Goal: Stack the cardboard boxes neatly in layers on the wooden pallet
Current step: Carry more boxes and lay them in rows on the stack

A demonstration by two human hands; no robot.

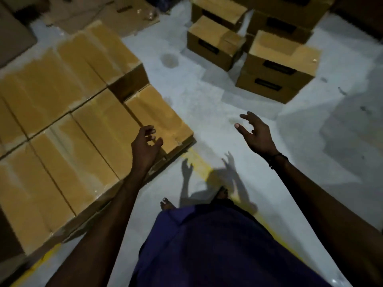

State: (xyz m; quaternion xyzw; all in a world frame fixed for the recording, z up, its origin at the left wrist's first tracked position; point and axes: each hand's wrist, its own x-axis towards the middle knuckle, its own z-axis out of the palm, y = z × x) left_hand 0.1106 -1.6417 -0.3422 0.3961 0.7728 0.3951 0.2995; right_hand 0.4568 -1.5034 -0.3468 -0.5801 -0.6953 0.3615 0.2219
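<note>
Two empty hands hovering beside the stacked boxes

Two hands are reaching forward, neither holding anything. Left hand [146, 142] is hanging over the near corner of the corner box [157, 119], fingers loosely curled, thumb out; contact with the box top cannot be told. Right hand [253, 133] is hovering above the grey floor [207, 96], fingers spread and slightly bent, a dark band [276, 160] sitting on its wrist.

Hidden or unclear: the wooden pallet is barely showing, only dark edges under the stacked layer [62, 112] at left, too dim to confirm. That layer is running off the left and bottom edges, so a full count is impossible; about eight taped box tops are showing. The loose pile [255, 48] at upper right is cut off by the top edge; roughly five boxes are showing, some sitting two high, dark labels unreadable. Flattened cardboard [99, 15] is lying at top left, blurred. Yellow floor line [196, 160] is partly covered by shadows. One bare foot [166, 204] is showing clearly above the purple garment [217, 245]; the other is mostly hidden.
</note>
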